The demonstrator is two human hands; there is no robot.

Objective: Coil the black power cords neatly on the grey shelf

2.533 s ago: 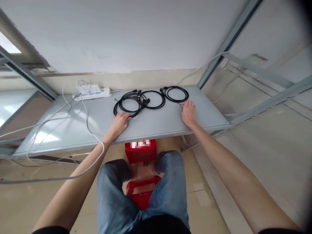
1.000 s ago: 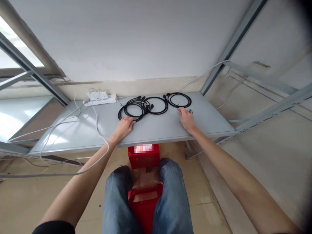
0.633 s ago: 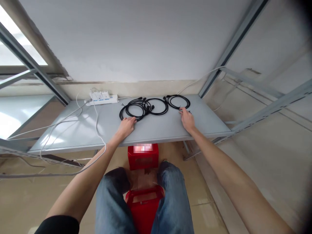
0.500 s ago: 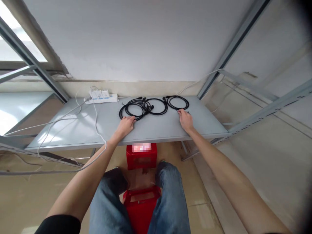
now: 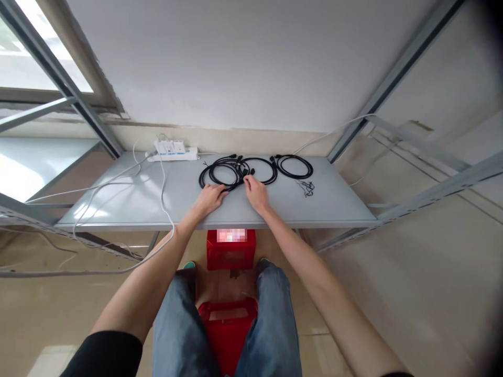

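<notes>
Several coiled black cables with plugs at their ends lie on the grey shelf (image 5: 188,208). My left hand (image 5: 211,199) has its fingers closed on the front edge of the left black cable coil (image 5: 203,178). My right hand (image 5: 256,192) pinches the same coil at its right front side, just below the plugs. Partly overlapping it is a middle cable coil (image 5: 276,173). Farther right rests a separate cable coil (image 5: 312,167), and in front of that a small tangle of thin dark ties (image 5: 308,189).
A white power strip (image 5: 175,153) stands at the back left, with a white cord (image 5: 162,188) hanging over the shelf's front edge. Metal shelf posts (image 5: 356,128) rise at both sides. Below are a red box (image 5: 231,256) and a red stool (image 5: 230,335) between my legs.
My right hand has moved left from the thin dark ties to the left cable coil, leaving the ties uncovered. My left hand stays on the coil's front edge. The view has shifted slightly.
</notes>
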